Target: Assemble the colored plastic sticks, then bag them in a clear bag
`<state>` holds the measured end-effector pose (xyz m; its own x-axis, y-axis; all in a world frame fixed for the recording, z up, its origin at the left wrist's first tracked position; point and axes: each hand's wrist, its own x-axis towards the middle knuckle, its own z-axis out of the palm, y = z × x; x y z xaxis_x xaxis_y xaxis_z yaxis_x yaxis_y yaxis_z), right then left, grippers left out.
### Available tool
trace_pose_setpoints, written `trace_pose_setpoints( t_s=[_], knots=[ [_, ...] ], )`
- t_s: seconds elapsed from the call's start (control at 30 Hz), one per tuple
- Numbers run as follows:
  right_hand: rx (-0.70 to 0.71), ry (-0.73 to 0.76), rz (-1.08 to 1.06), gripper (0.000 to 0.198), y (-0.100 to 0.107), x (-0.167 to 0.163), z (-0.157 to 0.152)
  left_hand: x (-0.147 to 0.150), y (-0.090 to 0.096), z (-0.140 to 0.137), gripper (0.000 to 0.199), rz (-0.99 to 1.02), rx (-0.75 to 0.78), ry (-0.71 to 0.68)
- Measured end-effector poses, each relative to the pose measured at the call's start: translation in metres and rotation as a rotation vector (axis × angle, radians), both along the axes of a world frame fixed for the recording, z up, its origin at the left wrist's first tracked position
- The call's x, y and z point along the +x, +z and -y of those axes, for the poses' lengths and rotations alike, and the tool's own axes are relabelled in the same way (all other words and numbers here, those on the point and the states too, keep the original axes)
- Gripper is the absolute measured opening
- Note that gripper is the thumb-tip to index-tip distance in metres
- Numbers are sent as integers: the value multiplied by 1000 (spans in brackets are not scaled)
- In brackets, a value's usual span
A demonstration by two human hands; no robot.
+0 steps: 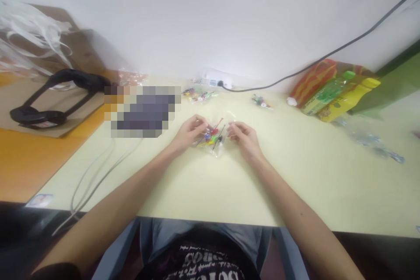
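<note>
A clear plastic bag [215, 140] with small bright parts in red, blue, green, yellow and black lies in front of me at the middle of the table. On its left side, my left hand [193, 131] has thumb and fingers closed on the plastic. My right hand [244, 136] is at the opposite side, its fingers curled and pinched at the bag's transparent edge. What exactly the small parts are is too blurred to tell. Two similar bags of colourful pieces, one at back left [200, 95] and one at back right [262, 101], lie beyond my hands.
A blurred-out dark device [146, 111] lies left, with pale cables [108, 170] running to the front edge. A black frame-like object [59, 98] rests on cardboard further left. A green-capped bottle [331, 92], yellow package [349, 98] and clear packets [370, 140] are right. A grey cord [282, 79] follows the wall.
</note>
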<state>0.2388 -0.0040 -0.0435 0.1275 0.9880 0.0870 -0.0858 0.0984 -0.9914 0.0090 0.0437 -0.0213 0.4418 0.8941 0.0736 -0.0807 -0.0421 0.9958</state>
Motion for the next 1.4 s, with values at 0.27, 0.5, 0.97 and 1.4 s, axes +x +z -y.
trace_pose_setpoints(
  t_s=[0.27, 0.5, 0.97, 1.4],
  knots=[
    [99, 75, -1, 23, 14, 6, 8, 1, 2, 2, 38, 15, 35, -71],
    [82, 83, 18, 28, 16, 3, 10, -1, 2, 0, 34, -42, 107, 83],
    [150, -8, 70, 23, 19, 4, 10, -3, -4, -6, 30, -6, 171, 136],
    [154, -10, 136, 21, 20, 4, 12, -6, 5, 2, 27, -122, 334, 71]
  ],
)
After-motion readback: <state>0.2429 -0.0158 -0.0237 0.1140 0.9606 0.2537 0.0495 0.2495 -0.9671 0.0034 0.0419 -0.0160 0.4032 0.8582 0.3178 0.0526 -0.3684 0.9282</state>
